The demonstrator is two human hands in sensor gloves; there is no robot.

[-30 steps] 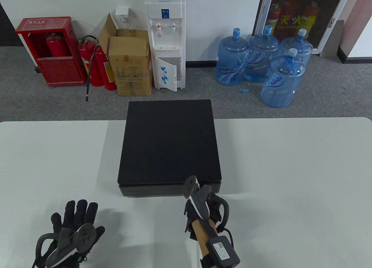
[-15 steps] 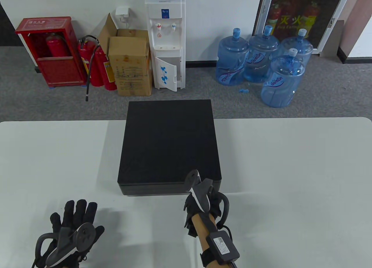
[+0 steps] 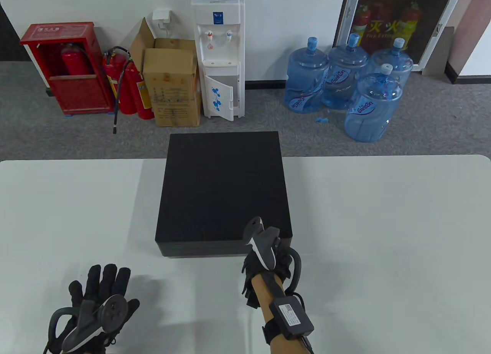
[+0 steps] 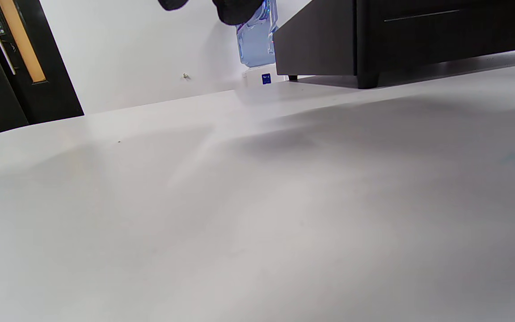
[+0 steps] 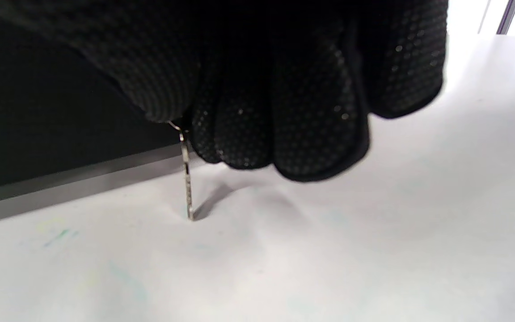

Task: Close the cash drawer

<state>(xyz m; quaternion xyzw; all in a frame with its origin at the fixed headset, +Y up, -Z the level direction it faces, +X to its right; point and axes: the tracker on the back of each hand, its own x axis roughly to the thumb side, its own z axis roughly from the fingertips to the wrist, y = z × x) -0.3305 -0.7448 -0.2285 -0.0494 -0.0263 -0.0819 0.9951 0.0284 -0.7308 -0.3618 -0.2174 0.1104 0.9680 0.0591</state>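
The black cash drawer (image 3: 224, 189) stands at the middle of the white table (image 3: 383, 235). Its drawer front (image 3: 203, 251) sits almost flush under the lid; it also shows in the left wrist view (image 4: 396, 36). My right hand (image 3: 270, 251) presses against the right part of the front with its fingers (image 5: 284, 125) bunched together. A small metal key (image 5: 187, 179) hangs from between them, its tip touching the table. My left hand (image 3: 101, 288) lies flat on the table, fingers spread, apart from the drawer at the front left.
Behind the table on the floor stand a water dispenser (image 3: 219, 50), cardboard boxes (image 3: 172, 85), red fire extinguishers (image 3: 130, 87) and several blue water bottles (image 3: 345, 81). The table reaches wide on both sides of the drawer.
My right hand has moved forward toward the box, and the drawer front has slid in with it until nearly flush. The left hand has stayed in place.
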